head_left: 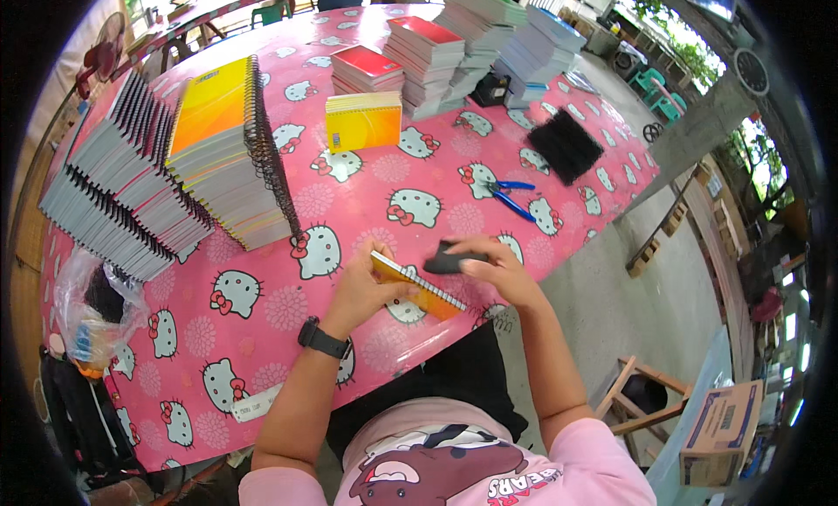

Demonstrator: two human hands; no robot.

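Observation:
My left hand (374, 283) is closed on a small yellow-orange notebook (432, 305), held tilted above the near edge of the table. A row of white binding or punched holes runs along the notebook's upper edge. My right hand (494, 266) grips a small black block (445, 260) beside that edge; it is blurred, and its kind is unclear. Whether the block touches the notebook I cannot tell. Beyond my right hand, blue-handled pliers (515, 199) lie on the table. Farther off stands a small stack of yellow notebooks (365, 126).
Tall stacks of spiral notebooks (231, 170) stand at the left on the pink table (288, 349). Red-topped pads (423, 56) and paper stacks (537, 52) fill the back. A black pile (566, 146) lies at right. A plastic bag (96, 301) sits at the left edge.

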